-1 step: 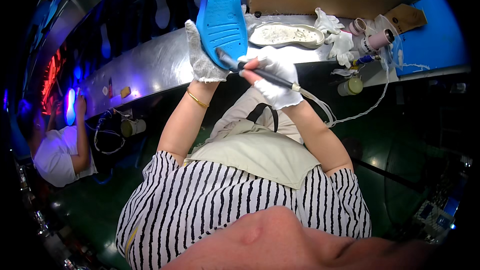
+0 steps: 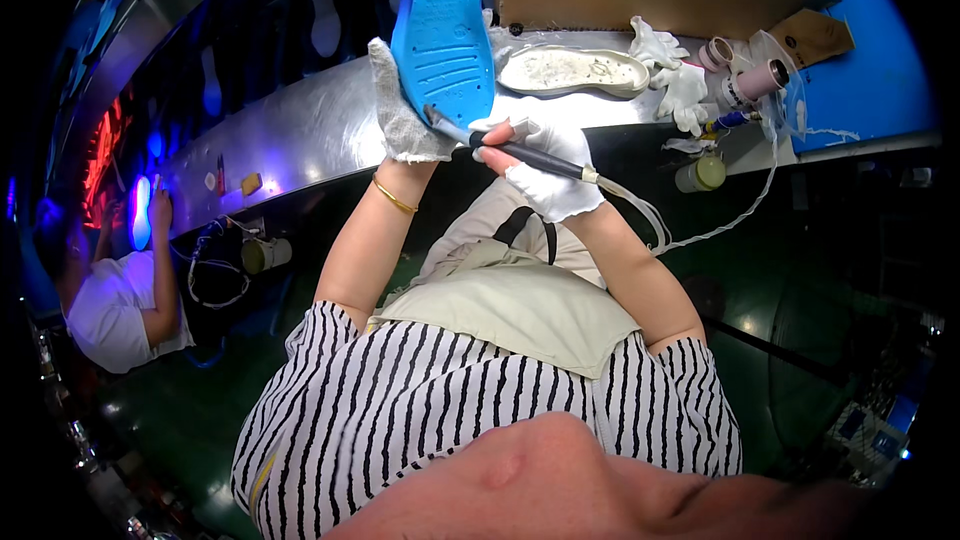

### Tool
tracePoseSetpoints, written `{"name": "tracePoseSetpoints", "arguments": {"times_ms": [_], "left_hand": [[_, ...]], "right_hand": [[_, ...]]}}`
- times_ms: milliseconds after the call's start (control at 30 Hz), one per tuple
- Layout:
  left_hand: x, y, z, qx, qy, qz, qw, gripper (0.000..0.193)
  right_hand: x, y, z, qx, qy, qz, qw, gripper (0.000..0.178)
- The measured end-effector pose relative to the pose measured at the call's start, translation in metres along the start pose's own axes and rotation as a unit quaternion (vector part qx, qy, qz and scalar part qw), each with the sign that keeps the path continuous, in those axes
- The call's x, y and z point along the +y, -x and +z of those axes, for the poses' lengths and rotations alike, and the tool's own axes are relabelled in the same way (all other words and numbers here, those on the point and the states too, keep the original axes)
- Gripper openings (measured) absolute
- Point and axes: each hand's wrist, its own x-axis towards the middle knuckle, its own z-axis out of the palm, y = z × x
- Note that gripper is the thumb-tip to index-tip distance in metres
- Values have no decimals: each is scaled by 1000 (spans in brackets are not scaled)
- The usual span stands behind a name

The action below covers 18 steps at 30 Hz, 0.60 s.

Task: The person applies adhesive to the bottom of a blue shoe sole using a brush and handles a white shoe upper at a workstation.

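Blue shoe sole (image 2: pixel 445 50), upper centre: left hand (image 2: pixel 403 122) clasps it, right hand (image 2: pixel 552 188) grips a brush (image 2: pixel 540 158), apparently mid-brushing; steadiness seems needed next.

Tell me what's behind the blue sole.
Part of the gloved left hand shows around the left side and lower end of the blue sole; the rest is covered. The metal bench shows beyond; whatever the sole hides there cannot be seen.

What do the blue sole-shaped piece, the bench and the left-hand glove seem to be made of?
Blue sole-shaped piece: probably moulded plastic or rubber, satin; even colour, neat holes and ridges.
Bench: likely bare metal, slightly glossy; silvery, with streaked reflections.
Left-hand glove: seemingly knitted fabric, matt; grey, with a rough, uneven surface.
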Motion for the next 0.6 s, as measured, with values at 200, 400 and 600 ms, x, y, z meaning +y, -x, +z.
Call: {"name": "tracePoseSetpoints", "arguments": {"times_ms": [200, 400, 600], "left_hand": [[11, -2, -4, -1, 1, -19, 1000, 81], [18, -7, -3, 12, -21, -70, 997, 78], [27, -18, -9, 8, -24, -130, 991, 68]], "right_hand": [[9, -9, -14, 35, -83, 67, 994, 11], [0, -15, -27, -13, -118, 131, 984, 12], [3, -6, -21, -55, -61, 62, 995, 12]]}}
